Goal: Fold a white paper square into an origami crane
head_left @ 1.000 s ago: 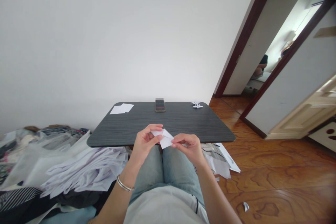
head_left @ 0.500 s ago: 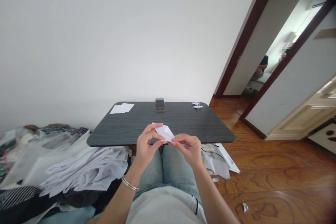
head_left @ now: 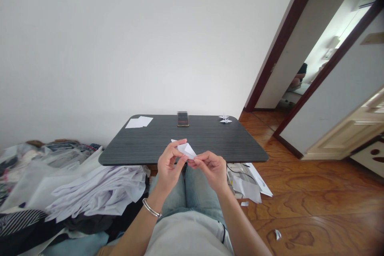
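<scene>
Around you: a white wall [head_left: 120, 40] fills the view ahead. To your right, a doorway with a dark wood frame [head_left: 283, 40] stands beside a cream panelled door [head_left: 345, 136].

Underfoot: a glossy, swirl-grained wood floor [head_left: 315, 184] runs to your right.

Your left side: a heap of white fabric [head_left: 96, 192] lies over a dark striped cloth [head_left: 18, 228].

Ahead of you: a dark grey table [head_left: 228, 140] with a fine streaked grain stands just past your knees.

On the table: two overlapping white paper sheets [head_left: 139, 122] sit at the far left corner, a phone [head_left: 183, 119] with a blurred top stands at the middle of the far edge, and two small paper cranes [head_left: 225, 119] sit toward the far right corner.

Below the table's right edge: loose white papers [head_left: 244, 186] lie with a black cord [head_left: 237, 174] across them, and a small paper scrap [head_left: 277, 234] rests apart on the floor.

Your body: a grey shirt [head_left: 187, 236] and pale blue jeans [head_left: 187, 192] show below your hands, with a silver bangle [head_left: 151, 208] on your left wrist.

Your grip: your left hand [head_left: 169, 164] and right hand [head_left: 210, 170] are both closed on the folded white paper [head_left: 186, 149], pinching it between thumbs and fingertips.

Paper's place: it is held in the air above your lap, in front of the table's near edge.
</scene>
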The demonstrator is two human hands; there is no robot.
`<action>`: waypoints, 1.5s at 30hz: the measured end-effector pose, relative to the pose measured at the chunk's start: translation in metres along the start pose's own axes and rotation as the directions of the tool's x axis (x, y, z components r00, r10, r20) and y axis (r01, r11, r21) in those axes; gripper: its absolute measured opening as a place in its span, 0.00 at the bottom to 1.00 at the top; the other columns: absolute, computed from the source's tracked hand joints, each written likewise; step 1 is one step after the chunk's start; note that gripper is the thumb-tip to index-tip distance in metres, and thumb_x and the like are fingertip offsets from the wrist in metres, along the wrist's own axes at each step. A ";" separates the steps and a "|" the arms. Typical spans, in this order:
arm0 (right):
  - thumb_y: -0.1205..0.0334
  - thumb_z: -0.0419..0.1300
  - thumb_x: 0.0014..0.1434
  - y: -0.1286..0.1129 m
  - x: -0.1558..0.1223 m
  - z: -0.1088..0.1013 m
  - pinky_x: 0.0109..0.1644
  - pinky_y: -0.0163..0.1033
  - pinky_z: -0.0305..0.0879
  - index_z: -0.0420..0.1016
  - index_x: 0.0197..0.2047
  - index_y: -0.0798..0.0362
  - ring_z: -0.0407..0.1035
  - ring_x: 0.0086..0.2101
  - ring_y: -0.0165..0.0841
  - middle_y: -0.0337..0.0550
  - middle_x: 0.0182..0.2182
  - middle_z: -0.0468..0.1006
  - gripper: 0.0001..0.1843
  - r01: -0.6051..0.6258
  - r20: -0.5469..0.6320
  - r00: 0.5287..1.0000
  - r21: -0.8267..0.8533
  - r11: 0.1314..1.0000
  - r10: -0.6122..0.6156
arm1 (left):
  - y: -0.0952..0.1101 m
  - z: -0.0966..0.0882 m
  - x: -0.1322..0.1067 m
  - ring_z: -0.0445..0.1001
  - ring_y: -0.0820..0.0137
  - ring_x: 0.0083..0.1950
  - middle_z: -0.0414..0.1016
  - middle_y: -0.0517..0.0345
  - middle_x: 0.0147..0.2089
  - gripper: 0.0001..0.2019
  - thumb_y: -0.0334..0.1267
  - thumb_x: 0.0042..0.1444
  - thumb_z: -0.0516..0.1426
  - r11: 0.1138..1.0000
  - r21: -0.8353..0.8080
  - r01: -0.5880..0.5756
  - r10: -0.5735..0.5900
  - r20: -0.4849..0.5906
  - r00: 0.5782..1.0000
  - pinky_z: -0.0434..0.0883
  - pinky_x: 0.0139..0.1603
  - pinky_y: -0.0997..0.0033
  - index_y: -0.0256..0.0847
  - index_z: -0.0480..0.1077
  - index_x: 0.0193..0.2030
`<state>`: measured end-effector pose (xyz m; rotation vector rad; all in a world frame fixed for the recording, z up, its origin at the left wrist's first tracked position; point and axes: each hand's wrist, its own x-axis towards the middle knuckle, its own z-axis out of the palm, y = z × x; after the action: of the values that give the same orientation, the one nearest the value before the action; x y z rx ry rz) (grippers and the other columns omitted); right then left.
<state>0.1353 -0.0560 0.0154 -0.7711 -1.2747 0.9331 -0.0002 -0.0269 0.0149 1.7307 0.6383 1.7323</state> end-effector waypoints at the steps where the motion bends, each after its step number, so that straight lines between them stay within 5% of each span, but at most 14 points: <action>1: 0.59 0.62 0.54 -0.001 0.000 0.000 0.32 0.38 0.73 0.71 0.29 0.53 0.76 0.28 0.35 0.44 0.25 0.81 0.07 -0.016 0.002 1.000 0.030 0.999 0.016 | 0.001 0.000 0.000 0.72 0.66 0.45 0.71 0.47 0.49 0.05 0.33 0.53 0.57 1.000 0.007 0.002 -0.002 -0.002 1.000 0.68 0.41 0.68 0.38 0.67 0.27; 7: 0.54 0.61 0.54 -0.003 0.004 -0.003 0.32 0.36 0.71 0.67 0.37 0.52 0.75 0.28 0.32 0.43 0.28 0.81 0.12 -0.145 0.093 0.987 0.133 0.980 0.133 | 0.006 -0.002 0.006 0.72 0.66 0.44 0.72 0.46 0.49 0.08 0.34 0.54 0.56 0.998 0.050 0.034 -0.035 0.014 0.999 0.69 0.41 0.68 0.38 0.64 0.25; 17: 0.54 0.62 0.52 -0.001 0.006 -0.003 0.25 0.32 0.68 0.70 0.26 0.55 0.73 0.21 0.29 0.42 0.22 0.79 0.13 -0.249 0.084 0.967 0.096 0.964 0.242 | 0.003 -0.002 0.007 0.72 0.67 0.45 0.72 0.47 0.49 0.08 0.31 0.53 0.56 0.998 0.059 0.033 -0.035 0.035 0.999 0.68 0.42 0.69 0.38 0.63 0.25; 45: 0.55 0.61 0.53 -0.004 0.010 -0.006 0.24 0.29 0.68 0.69 0.27 0.56 0.72 0.20 0.27 0.41 0.21 0.79 0.12 -0.393 0.176 0.917 0.227 0.891 0.359 | 0.002 0.001 0.009 0.71 0.65 0.47 0.71 0.45 0.50 0.08 0.33 0.54 0.56 0.996 0.065 0.062 -0.063 0.011 0.998 0.69 0.44 0.66 0.38 0.61 0.25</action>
<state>0.1427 -0.0489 0.0226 -0.7737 -1.1012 1.4565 0.0013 -0.0224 0.0224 1.7457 0.7414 1.6730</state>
